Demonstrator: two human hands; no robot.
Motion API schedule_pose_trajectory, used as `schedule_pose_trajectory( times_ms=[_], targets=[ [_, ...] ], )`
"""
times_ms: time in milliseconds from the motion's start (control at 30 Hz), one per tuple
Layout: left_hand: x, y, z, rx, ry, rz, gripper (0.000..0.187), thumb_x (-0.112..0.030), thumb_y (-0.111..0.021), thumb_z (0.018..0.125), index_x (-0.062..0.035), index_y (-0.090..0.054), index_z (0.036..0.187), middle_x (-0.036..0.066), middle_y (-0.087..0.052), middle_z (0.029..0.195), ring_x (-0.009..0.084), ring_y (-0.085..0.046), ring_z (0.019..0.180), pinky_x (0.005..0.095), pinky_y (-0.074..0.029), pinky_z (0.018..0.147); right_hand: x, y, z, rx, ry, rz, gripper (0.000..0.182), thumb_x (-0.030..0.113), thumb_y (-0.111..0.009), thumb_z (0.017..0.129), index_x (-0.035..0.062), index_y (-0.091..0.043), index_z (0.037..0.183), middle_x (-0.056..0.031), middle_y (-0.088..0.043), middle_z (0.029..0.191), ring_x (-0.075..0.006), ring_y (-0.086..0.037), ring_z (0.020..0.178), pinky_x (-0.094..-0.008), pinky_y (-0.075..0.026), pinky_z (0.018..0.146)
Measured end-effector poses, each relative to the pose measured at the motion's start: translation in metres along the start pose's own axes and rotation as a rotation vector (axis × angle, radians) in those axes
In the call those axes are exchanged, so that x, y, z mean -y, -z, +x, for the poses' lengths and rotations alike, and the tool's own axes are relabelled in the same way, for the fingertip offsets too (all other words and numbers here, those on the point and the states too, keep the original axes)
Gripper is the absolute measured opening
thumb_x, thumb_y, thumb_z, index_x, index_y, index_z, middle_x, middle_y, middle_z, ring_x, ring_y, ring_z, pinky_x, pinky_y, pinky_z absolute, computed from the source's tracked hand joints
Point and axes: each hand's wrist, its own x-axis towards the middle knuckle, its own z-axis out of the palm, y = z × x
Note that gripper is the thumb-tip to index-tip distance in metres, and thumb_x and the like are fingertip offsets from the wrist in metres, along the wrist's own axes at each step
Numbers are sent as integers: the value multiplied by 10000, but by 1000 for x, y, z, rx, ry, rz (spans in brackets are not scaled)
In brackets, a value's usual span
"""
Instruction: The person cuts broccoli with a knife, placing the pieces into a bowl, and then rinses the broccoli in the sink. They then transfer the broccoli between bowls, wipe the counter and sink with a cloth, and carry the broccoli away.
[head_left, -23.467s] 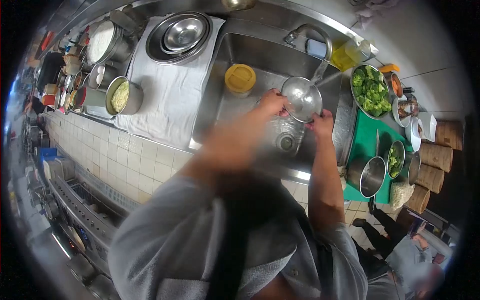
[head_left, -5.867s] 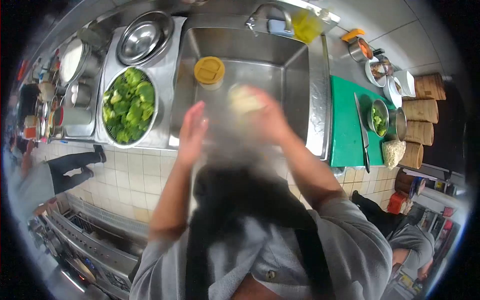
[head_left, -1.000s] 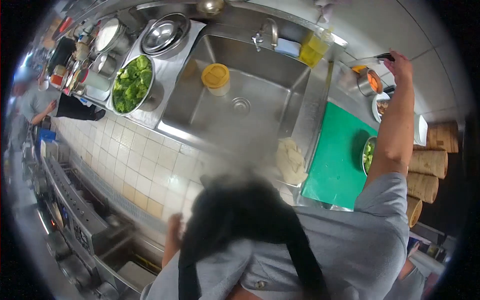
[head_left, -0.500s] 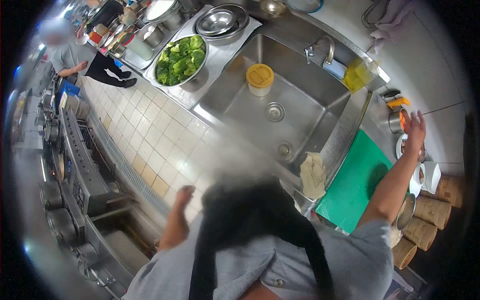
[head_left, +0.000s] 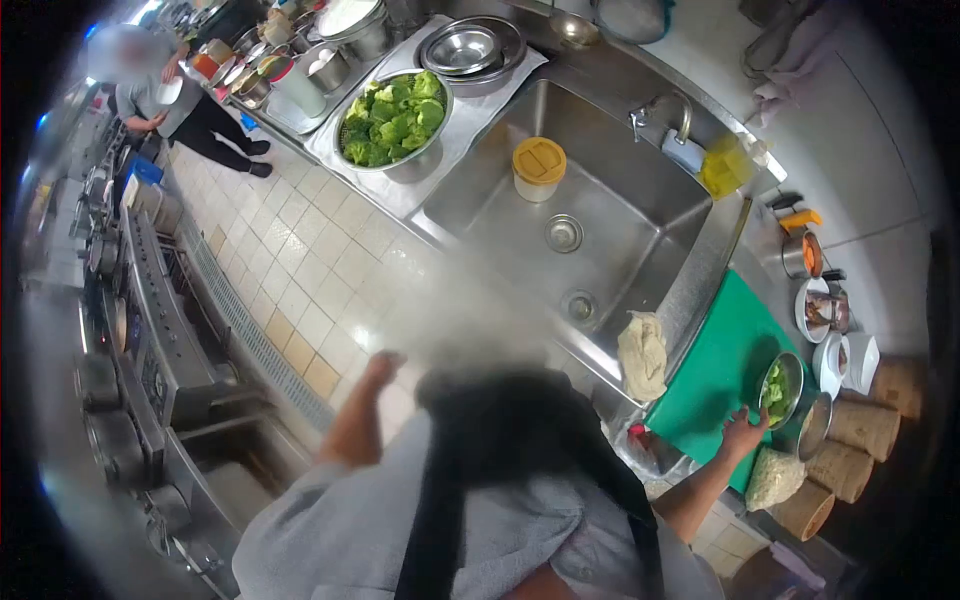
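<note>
My right hand [head_left: 745, 434] is at the near rim of a small metal bowl [head_left: 794, 378], its fingers gripping the edge. Green broccoli pieces [head_left: 776, 392] lie inside that bowl, which is over the right side of a green cutting board [head_left: 712, 350]. Beside it is another metal bowl [head_left: 816, 428]. Off to the left, my left hand [head_left: 382, 368] hangs above the tiled floor, away from any object. Its fingers are blurred, and nothing shows in them.
A steel sink [head_left: 500, 215] holds a yellow-lidded tub [head_left: 539, 168]. A pale cloth [head_left: 642, 357] lies on its near edge. Beyond stands a colander of broccoli [head_left: 395, 120]. Steamer baskets [head_left: 866, 427] line the right side. Another person [head_left: 190, 110] stands at the far left.
My right hand has come back from near the orange-filled container at the wall to the small bowl's rim. The bowl of broccoli now shows. The other person now holds something white.
</note>
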Motion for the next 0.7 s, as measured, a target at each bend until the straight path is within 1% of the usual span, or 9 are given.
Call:
schedule_pose_trajectory(
  times_ms=[133,200,233,267,333,400,500,567,700],
  targets=[
    [-38,15,30,-10,2,-46,407,-283,-647,897,33,-626,1152,137,-678,1028,210,-617,824,323,-508,711,-15,13,11,-206,115,-402,484,174,-679,863,67,-476,1290,-157,-639,906,-205,-606,680,-358,-488,492],
    [-25,24,34,-46,-173,-52,411,-280,-644,899,35,-620,1162,145,-674,1050,217,-622,849,326,-511,727,-43,11,45,-214,108,-433,417,181,-706,854,58,-524,1208,-149,-630,923,-200,-594,695,-363,-490,504],
    [-11,29,33,-68,-226,-59,413,-279,-643,900,36,-618,1165,148,-673,1058,219,-624,858,327,-512,732,20,0,-2,-197,-46,-133,352,195,-733,845,21,-563,1099,-127,-621,940,-194,-561,674,-354,-489,526],
    [-3,29,33,-78,-213,-53,408,-276,-641,901,39,-618,1159,148,-672,1055,221,-625,874,327,-511,743,12,-4,6,-182,-34,-131,352,195,-733,845,21,-563,1099,-127,-621,940,-194,-561,674,-354,-489,526],
    [15,27,28,-95,-183,-43,400,-269,-638,902,45,-617,1148,147,-671,1049,226,-627,906,325,-510,765,-11,-3,29,-210,46,169,306,169,-748,840,1,-566,1020,-92,-596,922,-178,-527,675,-338,-481,550],
    [45,30,12,-91,-185,-105,411,-302,-647,893,36,-628,1126,134,-672,998,218,-630,843,344,-519,708,-14,-6,23,-227,53,247,239,136,-735,855,22,-566,981,-59,-618,891,-156,-568,695,-286,-507,589],
    [89,33,-16,-49,37,-70,417,-339,-657,879,8,-644,1110,98,-669,935,204,-618,742,361,-512,625,-6,-22,1,-150,212,271,206,79,-729,848,32,-566,965,-58,-596,897,-158,-572,783,-280,-503,665],
    [109,38,-34,45,328,-65,402,-356,-659,869,-18,-658,1087,66,-658,882,196,-588,654,355,-479,539,43,-45,-54,-145,256,271,202,76,-727,847,8,-575,962,-52,-585,864,-147,-552,758,-280,-488,653],
    [112,54,-67,50,441,-70,378,-344,-652,870,-24,-661,1072,54,-657,871,195,-580,644,328,-456,523,75,-88,-99,-31,378,262,162,35,-696,858,-18,-587,966,-61,-601,876,-137,-553,775,-278,-484,702]
  ],
)
